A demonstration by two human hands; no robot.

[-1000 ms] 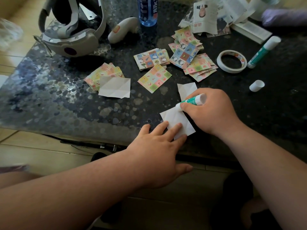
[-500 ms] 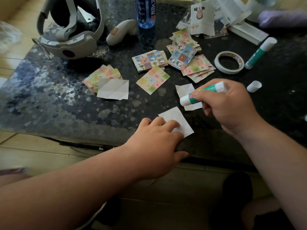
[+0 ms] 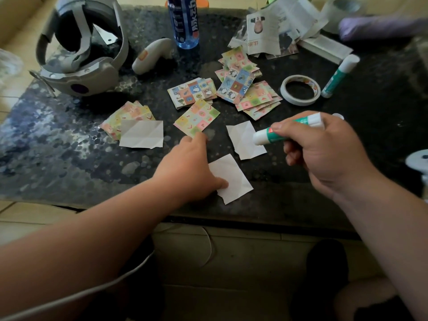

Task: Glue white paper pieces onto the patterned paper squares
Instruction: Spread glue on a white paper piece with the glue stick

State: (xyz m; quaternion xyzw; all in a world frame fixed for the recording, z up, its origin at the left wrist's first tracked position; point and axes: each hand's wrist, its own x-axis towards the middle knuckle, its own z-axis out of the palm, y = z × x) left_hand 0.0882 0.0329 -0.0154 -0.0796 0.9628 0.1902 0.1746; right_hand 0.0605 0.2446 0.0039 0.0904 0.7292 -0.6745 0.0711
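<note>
My right hand (image 3: 324,154) grips an uncapped green and white glue stick (image 3: 273,136), held above the table with its tip pointing left over a creased white paper piece (image 3: 245,140). My left hand (image 3: 190,167) stretches forward. Its fingertips touch the near corner of a single patterned square (image 3: 196,118), and its thumb rests on another white piece (image 3: 234,179) near the table's front edge. A third white piece (image 3: 141,133) lies on a patterned stack (image 3: 125,118) to the left. More patterned squares (image 3: 243,89) lie piled farther back.
On the dark speckled table (image 3: 69,147) are a tape roll (image 3: 300,90), a second capped glue stick (image 3: 339,76), a headset (image 3: 81,54), a controller (image 3: 151,55), a blue bottle (image 3: 184,22) and printed papers (image 3: 273,31). A white cap (image 3: 338,116) peeks out behind my right hand.
My right hand lifted the glue stick off the near white piece and drew it to the right. My left hand slid forward from pressing that piece to the single patterned square.
</note>
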